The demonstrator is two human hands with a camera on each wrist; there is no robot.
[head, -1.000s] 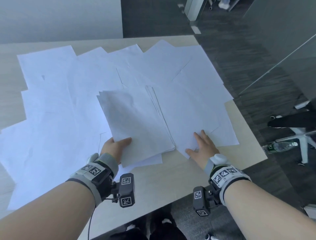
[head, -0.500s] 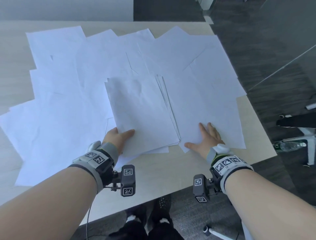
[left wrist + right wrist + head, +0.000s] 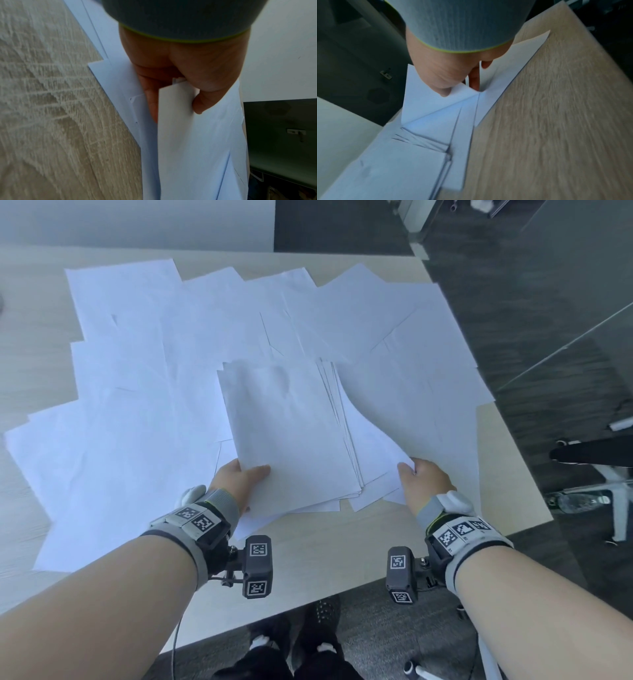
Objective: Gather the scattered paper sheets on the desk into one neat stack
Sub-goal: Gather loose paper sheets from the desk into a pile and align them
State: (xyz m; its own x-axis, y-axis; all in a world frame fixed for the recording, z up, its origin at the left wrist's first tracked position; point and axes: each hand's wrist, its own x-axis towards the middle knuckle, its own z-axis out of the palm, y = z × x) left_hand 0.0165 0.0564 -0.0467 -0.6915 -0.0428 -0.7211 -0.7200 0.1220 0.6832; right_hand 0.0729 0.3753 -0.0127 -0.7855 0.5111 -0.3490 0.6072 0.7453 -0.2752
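the left hand [image 3: 239, 479] grips the stack [image 3: 291, 436]; just right, the right hand [image 3: 423, 479] pinches a loose sheet's [image 3: 373, 440] near corner.

Both arms are bare up to the wrists. Each wrist wears a grey knit band [image 3: 224, 503] with a thin yellow-green edge, and a white bump sits on top. Black-and-white square tags [image 3: 195, 517] sit on the straps. A small black box [image 3: 257, 566] with the same tags sticks out from each wrist. A thin cable [image 3: 175, 642] hangs under the left arm. The shoes [image 3: 320, 645] are black and white.
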